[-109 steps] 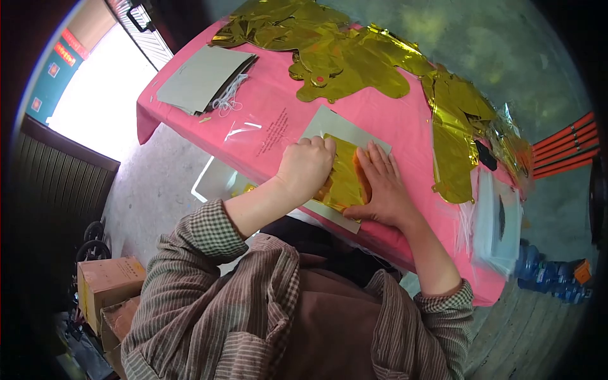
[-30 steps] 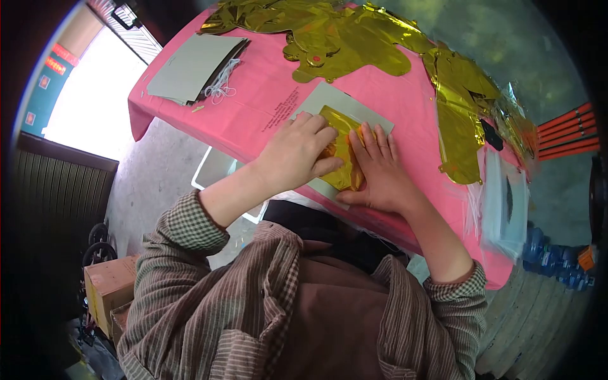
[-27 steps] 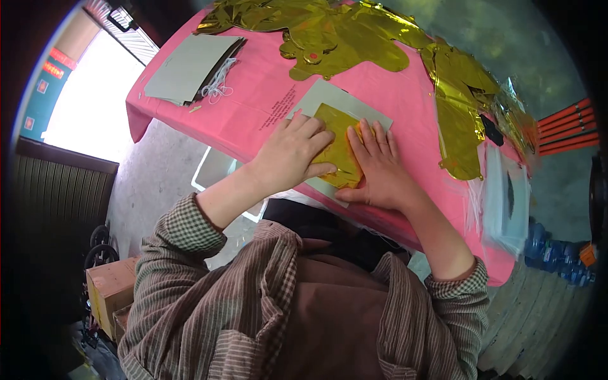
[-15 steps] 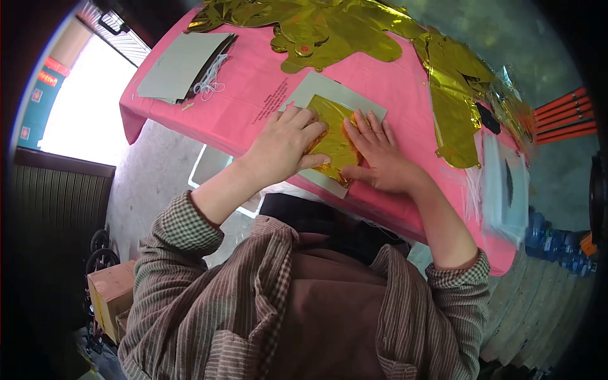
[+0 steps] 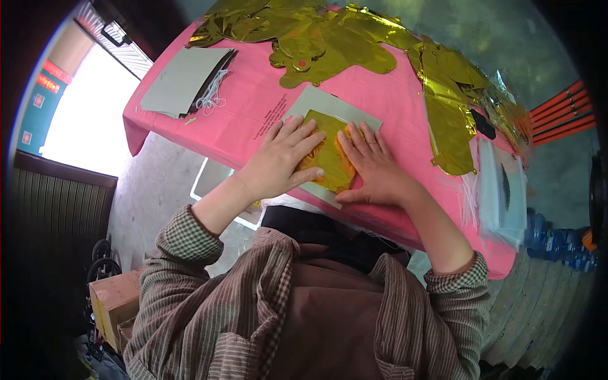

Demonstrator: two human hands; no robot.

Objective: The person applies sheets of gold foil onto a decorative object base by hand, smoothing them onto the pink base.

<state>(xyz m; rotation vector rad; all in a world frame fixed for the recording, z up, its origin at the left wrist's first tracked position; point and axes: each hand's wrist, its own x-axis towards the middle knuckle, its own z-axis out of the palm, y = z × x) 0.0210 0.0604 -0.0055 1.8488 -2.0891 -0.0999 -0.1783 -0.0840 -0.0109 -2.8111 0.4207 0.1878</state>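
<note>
A folded gold foil balloon (image 5: 327, 158) lies on a light grey card (image 5: 329, 104) near the table's front edge. My left hand (image 5: 282, 155) rests flat on the foil's left side, fingers spread. On its right side lies my right hand (image 5: 375, 166), also flat, its fingers stretched out and its thumb by the card's lower edge. Between the two hands the middle of the foil shows, fairly smooth. Parts of the card and the foil's side edges are hidden under my palms.
Several flat gold foil balloons (image 5: 342, 47) spread along the far side of the pink-covered table (image 5: 247, 101). A stack of grey cards (image 5: 177, 82) with white strings (image 5: 212, 90) is at the left. Clear plastic bags (image 5: 497, 190) lie at the right edge.
My hands have flattened out, with the left fingers straightening from a curled press. The foil between them looks smoother. The view has shifted slightly.
</note>
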